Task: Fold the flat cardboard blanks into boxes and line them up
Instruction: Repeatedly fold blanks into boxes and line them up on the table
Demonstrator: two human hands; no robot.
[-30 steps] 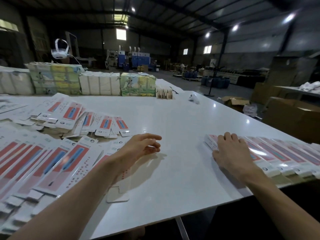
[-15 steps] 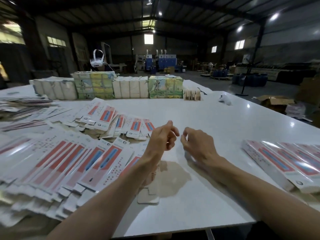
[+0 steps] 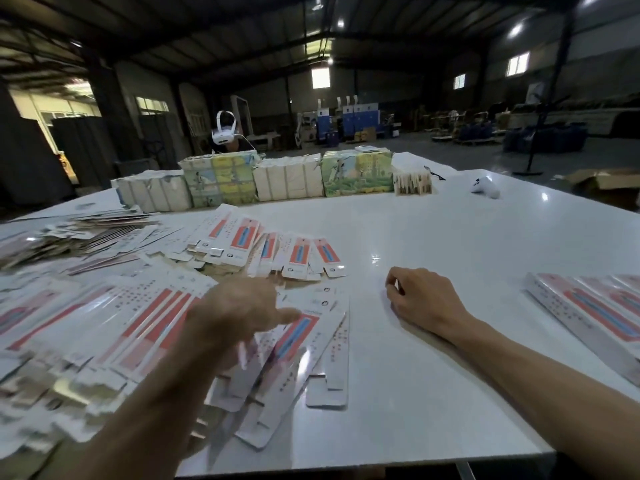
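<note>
In the lower left of the frame, a broad fan of flat blanks point(image 3: 304, 341) covers the white table point(image 3: 450, 237), white card with red and blue stripes, overlapping and partly hanging past the near edge. The left hand point(image 3: 239, 313) hovers right over this fan, back toward the camera and smeared by motion. Its thumb sticks out to the right, clear of the card, and the fingers reach away toward the middle of the frame. It looks spread and has hold of nothing that shows, though the blur hides whether the fingertips touch a blank.

Just right of centre, the right hand point(image 3: 422, 299) rests on bare tabletop, fingers loosely curled under, nothing in them. It lies between the fan and the row of folded boxes point(image 3: 588, 313) at the right edge — well apart from both. The boxes lie side by side, touching, running off the frame.

Beyond the left hand a smaller fan of blanks point(image 3: 298, 254) lies at mid-frame, and a messier heap of card point(image 3: 69, 233) sits at the left edge. Along the table's far side stands a line of wrapped bundles point(image 3: 287, 181), with a white headset point(image 3: 224, 133) behind them.
</note>
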